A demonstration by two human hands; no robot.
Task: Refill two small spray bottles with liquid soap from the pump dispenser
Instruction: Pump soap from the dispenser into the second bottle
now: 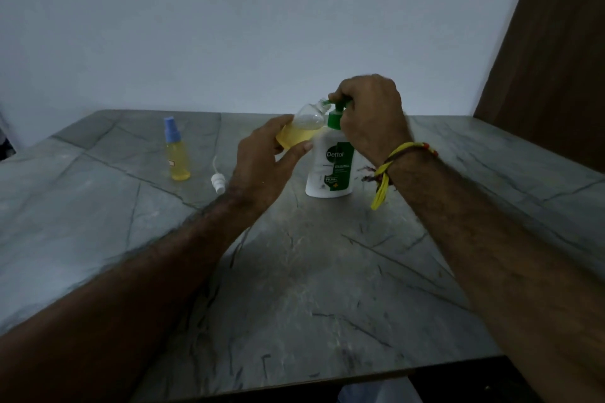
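Note:
A white pump dispenser [330, 170] with a green label and green pump stands on the table near its middle. My right hand [370, 114] sits on top of the pump head, fingers curled over it. My left hand [262, 160] grips an uncapped small clear spray bottle [302, 126], partly filled with yellow liquid, tilted so its mouth meets the pump nozzle. A second small spray bottle [176, 154], full of yellow liquid with a blue spray cap on, stands upright to the left. A loose white spray cap [218, 181] with its tube lies on the table between them.
The grey marble-patterned table [311, 288] runs to a front edge at the bottom. A pale wall rises behind it and a brown wooden panel [556, 59] stands at the right.

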